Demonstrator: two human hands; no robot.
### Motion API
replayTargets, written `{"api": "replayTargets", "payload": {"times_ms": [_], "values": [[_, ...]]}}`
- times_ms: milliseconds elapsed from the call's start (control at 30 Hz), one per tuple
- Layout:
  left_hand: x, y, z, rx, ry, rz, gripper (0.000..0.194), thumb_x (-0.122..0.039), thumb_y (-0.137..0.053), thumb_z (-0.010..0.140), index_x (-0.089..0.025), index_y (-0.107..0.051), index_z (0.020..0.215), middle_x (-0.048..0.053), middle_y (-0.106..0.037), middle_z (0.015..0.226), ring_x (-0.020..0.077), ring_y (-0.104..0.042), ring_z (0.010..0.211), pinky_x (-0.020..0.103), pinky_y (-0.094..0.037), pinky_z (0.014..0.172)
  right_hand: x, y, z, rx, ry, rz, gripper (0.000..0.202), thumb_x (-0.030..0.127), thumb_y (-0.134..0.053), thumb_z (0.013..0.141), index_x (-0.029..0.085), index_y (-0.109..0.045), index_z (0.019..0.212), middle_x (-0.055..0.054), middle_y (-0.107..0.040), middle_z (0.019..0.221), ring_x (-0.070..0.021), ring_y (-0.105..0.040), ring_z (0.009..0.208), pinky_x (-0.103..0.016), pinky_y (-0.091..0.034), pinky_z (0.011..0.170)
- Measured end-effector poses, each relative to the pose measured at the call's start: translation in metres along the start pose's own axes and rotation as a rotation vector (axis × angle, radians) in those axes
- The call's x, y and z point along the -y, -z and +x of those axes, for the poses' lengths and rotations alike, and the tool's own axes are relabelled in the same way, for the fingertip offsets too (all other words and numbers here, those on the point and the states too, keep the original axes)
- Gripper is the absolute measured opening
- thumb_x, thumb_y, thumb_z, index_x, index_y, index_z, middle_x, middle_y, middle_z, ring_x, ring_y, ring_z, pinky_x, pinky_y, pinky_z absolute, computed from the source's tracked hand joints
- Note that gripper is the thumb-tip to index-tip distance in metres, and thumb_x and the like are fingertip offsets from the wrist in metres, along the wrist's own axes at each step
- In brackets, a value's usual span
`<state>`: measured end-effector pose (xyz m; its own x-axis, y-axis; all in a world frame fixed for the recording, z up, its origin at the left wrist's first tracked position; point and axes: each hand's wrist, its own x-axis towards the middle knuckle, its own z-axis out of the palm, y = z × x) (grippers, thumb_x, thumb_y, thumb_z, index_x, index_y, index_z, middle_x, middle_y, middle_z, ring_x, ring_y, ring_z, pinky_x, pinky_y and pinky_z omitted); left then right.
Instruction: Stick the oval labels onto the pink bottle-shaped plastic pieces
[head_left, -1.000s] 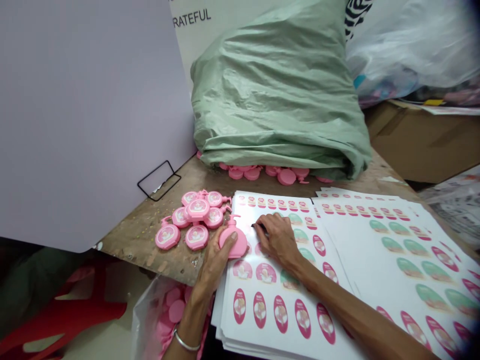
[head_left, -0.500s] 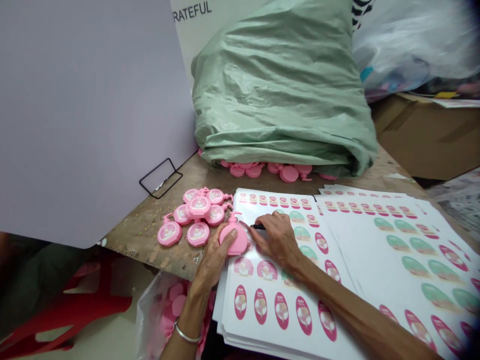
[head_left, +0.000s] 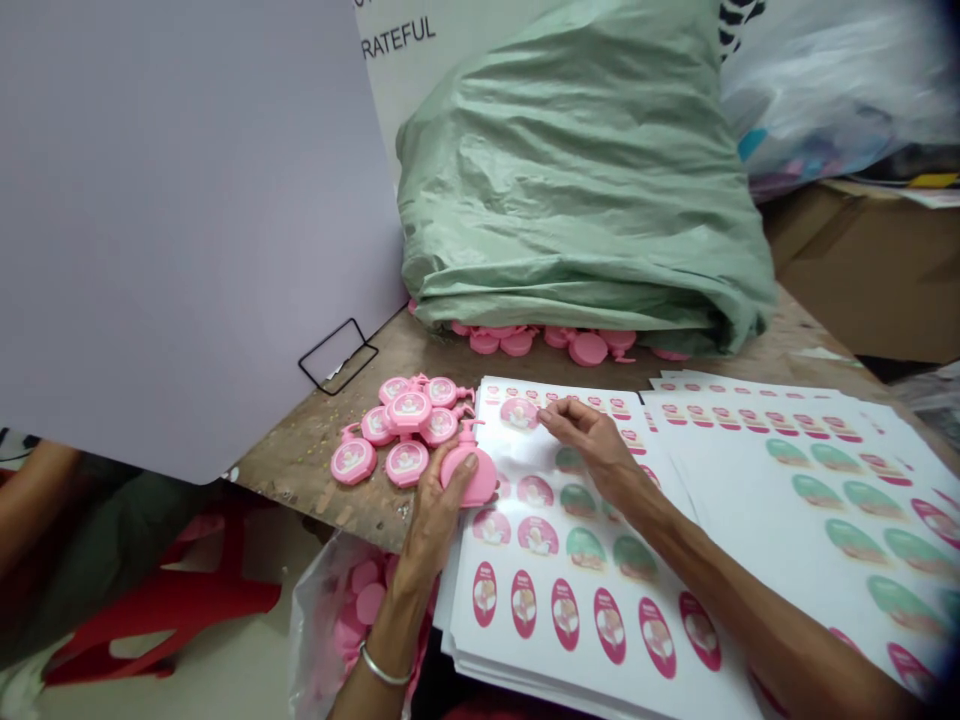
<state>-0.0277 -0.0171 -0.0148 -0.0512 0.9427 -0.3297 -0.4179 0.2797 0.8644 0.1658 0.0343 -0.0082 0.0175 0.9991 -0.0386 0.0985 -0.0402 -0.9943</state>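
Note:
A pink pump bottle [head_left: 472, 478] with a plain front is gripped in my left hand [head_left: 437, 508], thumb across its face, over the left edge of a sticker sheet stack [head_left: 517, 665]. Between the thumb and fingertips of my right hand [head_left: 585, 432] is a pink rounded sticker [head_left: 519, 413], raised above the upper part of the sheet. Pink, green and oval stickers remain on that sheet. Left of my left hand lies a pile of labelled pink bottles [head_left: 409, 411].
A second sticker sheet stack [head_left: 757, 470] lies to the right. Behind is a big green bag [head_left: 577, 190] with pink bottles under its edge. A black wire frame [head_left: 337, 357] stands beside a grey panel [head_left: 195, 230]. Below the table edge hangs a plastic bag [head_left: 319, 610]; another person's arm shows far left.
My right hand has moved up and away from the bottle and now holds up a pink sticker; the black object near its fingers is out of sight. My left hand keeps the bottle.

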Motion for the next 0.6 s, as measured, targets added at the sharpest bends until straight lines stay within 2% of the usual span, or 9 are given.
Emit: {"api": "replayTargets", "payload": {"times_ms": [133, 267, 467, 600], "values": [[-0.012, -0.008, -0.009, -0.003, -0.005, -0.034, 0.057, -0.053, -0.067, 0.08, -0.018, -0.058, 0.124, 0.009, -0.069, 0.102, 0.0219, -0.07, 0.085, 0.031, -0.061, 0.07, 0.017, 0.004, -0.02, 0.122, 0.005, 0.004, 0.035, 0.056, -0.068, 0.076, 0.023, -0.069, 0.089, -0.001, -0.057, 0.077, -0.0145, -0.045, 0.07, -0.028, -0.036, 0.061], [-0.018, -0.019, -0.014, 0.039, 0.048, -0.071, 0.06, -0.065, -0.053, 0.084, -0.017, -0.064, 0.117, 0.011, -0.069, 0.11, 0.0239, -0.069, 0.091, 0.033, -0.061, 0.069, 0.023, -0.005, -0.039, 0.226, 0.019, -0.07, 0.038, 0.056, -0.067, 0.077, 0.025, -0.074, 0.099, -0.001, -0.057, 0.069, -0.0155, -0.045, 0.064, -0.03, -0.035, 0.058], [-0.015, -0.028, -0.018, 0.094, 0.04, -0.051, 0.058, -0.065, -0.047, 0.087, -0.017, -0.066, 0.114, 0.01, -0.07, 0.108, 0.0236, -0.068, 0.092, 0.031, -0.061, 0.069, 0.024, -0.013, -0.047, 0.195, 0.023, -0.076, 0.043, 0.055, -0.068, 0.076, 0.022, -0.075, 0.101, -0.001, -0.056, 0.068, -0.014, -0.045, 0.063, -0.029, -0.036, 0.058], [-0.014, -0.028, -0.018, 0.11, 0.022, -0.047, 0.055, -0.062, -0.047, 0.089, -0.018, -0.065, 0.117, 0.008, -0.068, 0.116, 0.0224, -0.067, 0.095, 0.03, -0.06, 0.07, 0.024, -0.013, -0.047, 0.188, 0.012, -0.063, 0.043, 0.054, -0.07, 0.074, 0.021, -0.075, 0.101, -0.001, -0.056, 0.068, -0.0122, -0.043, 0.059, -0.028, -0.035, 0.055]]}}
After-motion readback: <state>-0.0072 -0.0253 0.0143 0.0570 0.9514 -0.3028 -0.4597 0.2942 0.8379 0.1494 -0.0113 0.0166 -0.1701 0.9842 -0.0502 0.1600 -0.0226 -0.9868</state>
